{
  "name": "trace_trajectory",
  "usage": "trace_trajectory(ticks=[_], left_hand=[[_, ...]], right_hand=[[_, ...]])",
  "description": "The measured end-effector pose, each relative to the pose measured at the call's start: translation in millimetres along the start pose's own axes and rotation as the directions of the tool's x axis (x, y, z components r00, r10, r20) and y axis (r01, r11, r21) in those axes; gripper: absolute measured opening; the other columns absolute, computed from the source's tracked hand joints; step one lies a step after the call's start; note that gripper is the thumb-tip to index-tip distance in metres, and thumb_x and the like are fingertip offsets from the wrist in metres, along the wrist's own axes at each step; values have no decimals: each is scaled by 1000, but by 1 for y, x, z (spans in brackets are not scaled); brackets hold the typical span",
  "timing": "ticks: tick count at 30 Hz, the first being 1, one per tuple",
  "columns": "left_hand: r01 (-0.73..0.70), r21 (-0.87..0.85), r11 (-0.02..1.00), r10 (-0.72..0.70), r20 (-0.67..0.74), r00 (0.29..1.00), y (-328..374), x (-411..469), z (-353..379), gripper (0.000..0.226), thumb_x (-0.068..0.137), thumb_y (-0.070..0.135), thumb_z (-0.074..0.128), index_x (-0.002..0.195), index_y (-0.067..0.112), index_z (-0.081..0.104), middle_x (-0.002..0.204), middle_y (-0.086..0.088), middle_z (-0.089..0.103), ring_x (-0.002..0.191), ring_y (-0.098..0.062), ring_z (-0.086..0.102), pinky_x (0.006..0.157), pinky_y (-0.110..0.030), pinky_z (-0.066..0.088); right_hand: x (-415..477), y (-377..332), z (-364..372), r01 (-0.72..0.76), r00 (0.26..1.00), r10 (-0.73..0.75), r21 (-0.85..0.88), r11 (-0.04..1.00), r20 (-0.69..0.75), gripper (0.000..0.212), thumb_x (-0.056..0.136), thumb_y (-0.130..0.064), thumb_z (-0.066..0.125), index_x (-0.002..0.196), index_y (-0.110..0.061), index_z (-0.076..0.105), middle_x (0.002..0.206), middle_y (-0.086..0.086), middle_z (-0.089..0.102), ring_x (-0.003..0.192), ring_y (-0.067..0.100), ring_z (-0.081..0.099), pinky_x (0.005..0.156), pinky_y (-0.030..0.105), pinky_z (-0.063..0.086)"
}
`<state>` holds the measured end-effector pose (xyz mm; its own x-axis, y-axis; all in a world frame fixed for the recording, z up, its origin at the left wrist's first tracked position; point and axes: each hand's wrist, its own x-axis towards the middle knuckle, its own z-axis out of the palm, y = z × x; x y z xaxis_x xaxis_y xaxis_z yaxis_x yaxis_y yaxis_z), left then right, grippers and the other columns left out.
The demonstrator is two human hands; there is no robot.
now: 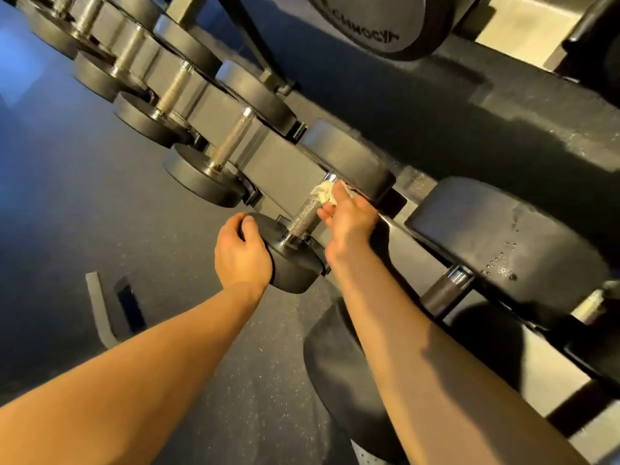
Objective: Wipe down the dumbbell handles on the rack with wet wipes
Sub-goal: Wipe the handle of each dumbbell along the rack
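Wet wipe worked on a racked dumbbell, both hands busy.
Left hand was curled over the near head, steadying it; right hand pinched the crumpled wipe against the far end of the knurled handle, on the rack. The dumbbell looked heavy and rigid with a grippy handle (best braced by the head); the wipe looked soft and limp. Raised lettering on an upper weight was only partly in frame and unreadable.

Dark speckled rubber floor, with oddments at the left
A flat grey L-shaped strip lies on it, just beside a small dark block with a blue sheen; blue light tints the floor's upper left.
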<state>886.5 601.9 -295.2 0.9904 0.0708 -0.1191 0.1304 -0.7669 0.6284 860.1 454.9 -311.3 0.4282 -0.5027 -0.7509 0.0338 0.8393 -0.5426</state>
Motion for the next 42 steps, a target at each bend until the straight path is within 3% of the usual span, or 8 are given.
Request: trace_trajectory(ticks=[4, 8, 16, 20, 24, 30, 37, 42], left_hand=[[7, -11, 1000, -7, -14, 1000, -2, 0, 1, 41, 108, 37, 37, 139, 21, 58, 136, 0, 62, 121, -18, 56, 100, -32, 41], [3, 5, 1000, -3, -18, 1000, -2, 0, 2, 44, 108, 39, 37, 142, 20, 56, 140, 0, 61, 127, -20, 55, 108, -37, 42], [14, 5, 1000, -14, 0, 1000, -3, 2, 2, 45, 108, 37, 37, 146, 19, 53, 145, -1, 57, 133, -20, 51, 104, -27, 33], [28, -15, 999, -28, -3, 1000, -4, 3, 4, 42, 108, 37, 39, 143, 20, 55, 141, 0, 59, 128, -18, 53, 100, -26, 34], [35, -16, 999, -35, -7, 999, -6, 2, 5, 42, 107, 40, 39, 142, 21, 54, 140, 0, 59, 127, -19, 54, 103, -28, 37], [11, -7, 1000, -11, 10, 1000, -5, 4, 3, 47, 104, 43, 37, 141, 20, 55, 140, -1, 58, 127, -20, 53, 104, -30, 37], [20, -21, 1000, -19, 19, 1000, -2, 3, 2, 58, 97, 51, 32, 139, 20, 57, 136, 0, 60, 124, -20, 55, 107, -38, 45], [11, -18, 1000, -10, 28, 1000, 1, 3, 0, 56, 98, 47, 35, 139, 17, 58, 136, -3, 60, 124, -21, 55, 107, -38, 44]], right_hand=[[-6, 31, -2, 236, 972, -222, -381, 894, 80, 14, 89, -16, 77, 88, -4, 72, 83, 7, 72, 75, 17, 66, 64, 25, 54], [-3, 44, -14, 119, 980, 45, -752, 649, 194, 28, 87, -28, 78, 92, -1, 74, 75, 6, 68, 71, 21, 64, 63, 29, 51], [2, -2, 0, 63, 997, -70, -189, 980, -35, 11, 92, -19, 76, 87, -10, 70, 89, 10, 73, 71, 14, 67, 57, 21, 53], [-7, 27, -3, 51, 997, -28, -378, 925, 66, 14, 95, -17, 71, 95, -3, 71, 78, 10, 67, 59, 12, 57, 48, 20, 45], [-10, 39, -7, 60, 976, 115, -738, 672, 183, 27, 87, -24, 78, 103, -3, 74, 89, 9, 72, 75, 19, 66, 57, 25, 48], [2, 1, 10, 48, 995, -78, -411, 910, -55, 30, 91, -30, 75, 87, -1, 69, 73, 7, 70, 58, 13, 60, 53, 26, 51], [-18, 42, 7, 128, 990, -7, -882, 453, 140, 35, 87, -36, 74, 110, -9, 70, 106, 7, 73, 94, 27, 69, 81, 40, 59], [0, 2, 11, 171, 973, -232, -670, 723, -2, 35, 95, -37, 69, 80, -6, 71, 81, 12, 73, 71, 19, 67, 68, 34, 56]])
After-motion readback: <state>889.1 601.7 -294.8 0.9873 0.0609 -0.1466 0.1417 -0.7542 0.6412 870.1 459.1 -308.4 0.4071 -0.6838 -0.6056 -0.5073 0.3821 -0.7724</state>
